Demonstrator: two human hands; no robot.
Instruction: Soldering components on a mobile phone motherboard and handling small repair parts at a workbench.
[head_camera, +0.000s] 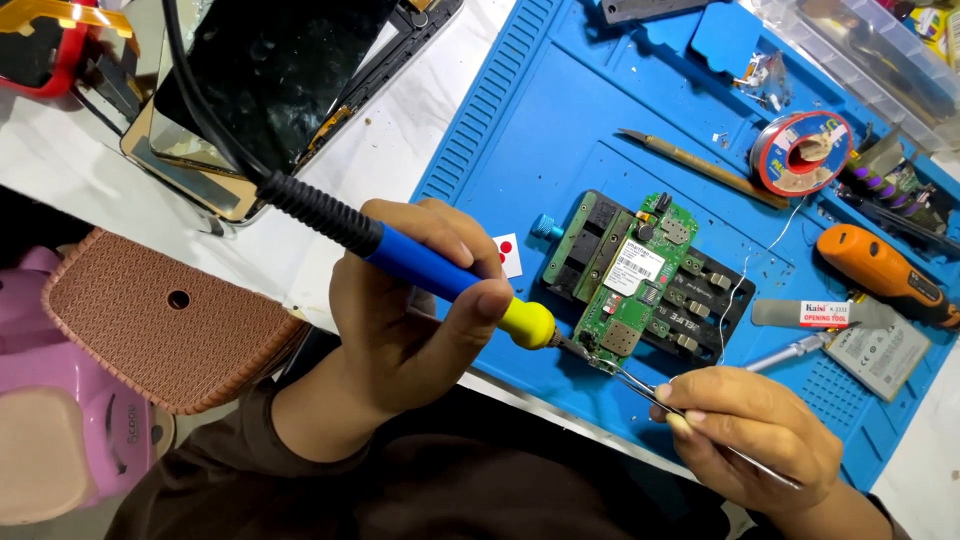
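Left hand (400, 310) grips the soldering iron (440, 275) — tip on the green board (635, 290); right hand (755, 425) pinches tweezers (650, 392) at the same corner.

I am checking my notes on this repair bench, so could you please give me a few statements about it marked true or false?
1. The left hand holds a soldering iron with a blue and yellow grip. True.
2. The right hand holds a screwdriver. False: it holds metal tweezers.
3. The green circuit board sits in a black holder on the blue mat. True.
4. The solder spool lies on the white table. False: it lies on the blue mat.
5. The orange tool is in the left hand. False: it lies untouched on the mat.
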